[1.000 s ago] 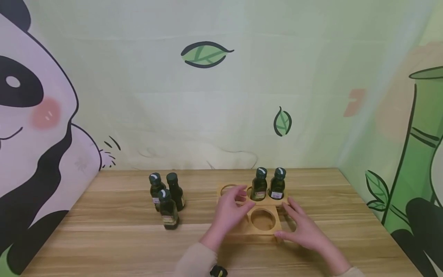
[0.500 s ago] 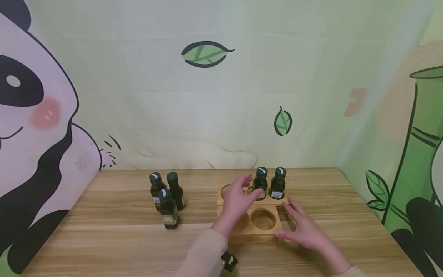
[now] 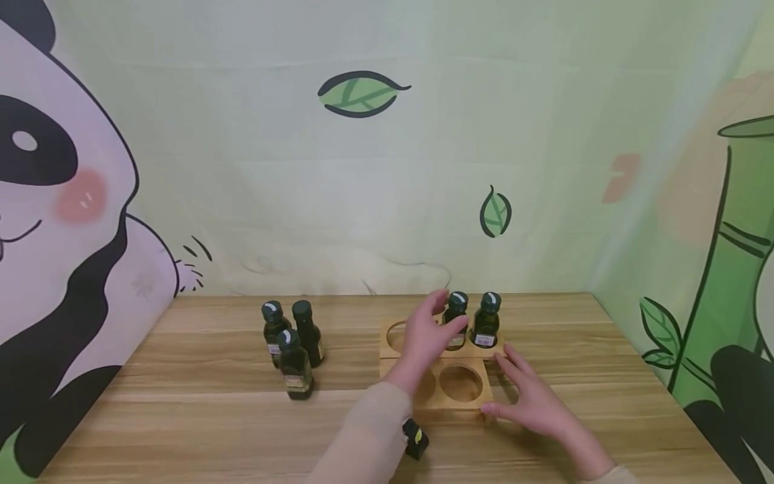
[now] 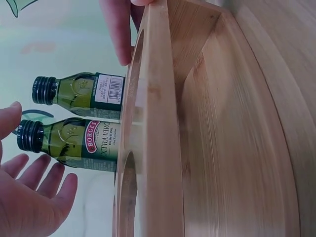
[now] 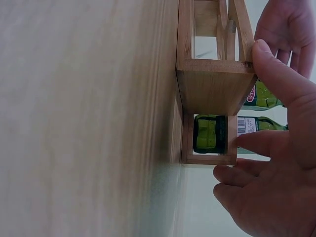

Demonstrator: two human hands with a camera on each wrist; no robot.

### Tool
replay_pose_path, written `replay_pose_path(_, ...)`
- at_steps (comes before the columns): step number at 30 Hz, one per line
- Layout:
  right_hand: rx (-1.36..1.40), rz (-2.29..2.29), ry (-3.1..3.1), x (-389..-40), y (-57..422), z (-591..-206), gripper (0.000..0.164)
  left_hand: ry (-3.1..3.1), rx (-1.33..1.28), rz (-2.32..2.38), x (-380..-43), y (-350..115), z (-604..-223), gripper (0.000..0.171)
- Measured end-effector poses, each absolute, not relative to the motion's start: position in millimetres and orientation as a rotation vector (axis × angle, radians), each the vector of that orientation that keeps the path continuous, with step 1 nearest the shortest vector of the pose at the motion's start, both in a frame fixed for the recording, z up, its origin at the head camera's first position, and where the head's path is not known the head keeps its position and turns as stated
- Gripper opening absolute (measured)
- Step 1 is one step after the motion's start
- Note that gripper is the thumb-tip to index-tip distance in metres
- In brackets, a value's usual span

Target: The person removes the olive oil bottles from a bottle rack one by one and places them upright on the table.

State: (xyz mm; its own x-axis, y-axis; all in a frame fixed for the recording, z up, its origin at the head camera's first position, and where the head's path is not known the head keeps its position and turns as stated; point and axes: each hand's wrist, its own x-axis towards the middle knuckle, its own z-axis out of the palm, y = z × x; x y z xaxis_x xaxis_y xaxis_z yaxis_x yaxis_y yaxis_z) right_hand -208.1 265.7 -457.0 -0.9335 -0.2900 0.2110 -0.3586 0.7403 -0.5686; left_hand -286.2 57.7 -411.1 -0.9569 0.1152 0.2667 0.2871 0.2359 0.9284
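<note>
A wooden two-row bottle rack (image 3: 392, 353) with round holes stands on the table. Two small dark green bottles with black caps sit upright in its back row: the nearer-to-middle olive oil bottle (image 4: 81, 140) and the right bottle (image 3: 486, 319). My left hand (image 3: 426, 336) reaches around the olive oil bottle, thumb and fingers spread. In the left wrist view the fingers stay apart from the glass; the thumb is near the cap. My right hand (image 3: 532, 402) touches the rack's right end, its thumb (image 5: 269, 59) on the front row's corner and fingertips against the back row.
On the table left of the rack, three more dark bottles stand upright in a group: a front bottle (image 3: 295, 370), a back left bottle (image 3: 275, 329) and a slimmer bottle (image 3: 307, 329). The wood-grain table (image 3: 199, 417) ends at a printed backdrop (image 3: 272, 188).
My left hand has moved right and slightly away from me, from over the rack's left side to the olive oil bottle. My right hand, the rack and the bottles have stayed put.
</note>
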Motion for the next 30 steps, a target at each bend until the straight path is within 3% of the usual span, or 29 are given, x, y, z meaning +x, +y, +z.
replay_pose_path(30, 0.519, 0.968, -2.825, -210, 266, -458, 0.096, -2.279, -0.318, -1.827, -300, 70, -415, 0.045)
